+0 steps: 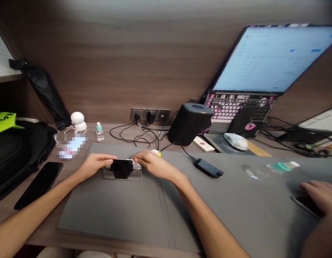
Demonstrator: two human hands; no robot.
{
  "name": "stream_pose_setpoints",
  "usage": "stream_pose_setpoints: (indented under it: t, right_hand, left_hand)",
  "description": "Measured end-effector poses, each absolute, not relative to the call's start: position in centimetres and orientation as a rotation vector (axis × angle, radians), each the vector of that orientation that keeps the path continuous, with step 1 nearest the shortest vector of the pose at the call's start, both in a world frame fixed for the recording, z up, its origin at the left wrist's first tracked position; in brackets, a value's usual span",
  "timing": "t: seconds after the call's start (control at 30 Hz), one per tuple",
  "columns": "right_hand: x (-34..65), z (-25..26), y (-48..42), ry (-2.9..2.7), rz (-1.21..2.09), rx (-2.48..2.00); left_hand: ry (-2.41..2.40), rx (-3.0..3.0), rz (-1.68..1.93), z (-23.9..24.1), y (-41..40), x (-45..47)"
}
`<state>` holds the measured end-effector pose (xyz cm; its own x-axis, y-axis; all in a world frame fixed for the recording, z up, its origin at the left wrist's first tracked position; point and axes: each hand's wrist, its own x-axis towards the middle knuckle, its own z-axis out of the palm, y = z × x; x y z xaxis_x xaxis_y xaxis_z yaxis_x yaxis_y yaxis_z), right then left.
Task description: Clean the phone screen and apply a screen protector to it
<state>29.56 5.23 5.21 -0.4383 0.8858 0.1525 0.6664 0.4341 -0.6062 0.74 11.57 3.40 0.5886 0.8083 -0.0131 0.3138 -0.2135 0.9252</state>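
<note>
A phone [123, 169] with a dark, reflective face lies on the grey desk mat [112, 208], its long side across my view. My left hand [97, 165] pinches its far left corner between thumb and fingers. At the far right corner, the closed fingers of my right hand [152, 163] grip the edge. Whether a thin film lies over the glass, I cannot tell. Just beyond my right hand, a small white and yellow-green item [156, 153] is partly hidden. Another black phone [39, 184] rests left of my left forearm.
Behind stand a small spray bottle [99, 132], a black speaker-like box [190, 123] and a laptop [273, 61]. A cabled black adapter [208, 168] and a clear bottle [273, 168] lie rightward. Another person's hand [322, 195] is at the right edge. A black bag [23, 154] sits left.
</note>
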Motion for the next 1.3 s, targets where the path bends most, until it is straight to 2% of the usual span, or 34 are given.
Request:
stream_pose_setpoints:
  t: [0.2, 0.53, 0.83, 1.3]
  right_hand:
    - [30.0, 5.5, 4.9, -2.210, 0.781, -1.305]
    - [29.4, 5.6, 4.7, -2.230, 0.713, -1.438]
    - [29.6, 4.6, 5.2, -2.251, 0.709, -1.365]
    - [28.9, 5.4, 4.8, -2.207, 0.643, -1.479]
  left_hand:
    - [0.946, 1.826, 0.610, 3.0, 11.7, 0.8]
    - [0.889, 1.544, 0.636, 3.2, 11.5, 0.9]
    - [0.778, 1.586, 0.602, 2.9, 11.6, 0.8]
    - [0.965, 1.667, 0.617, 4.2, 10.9, 1.0]
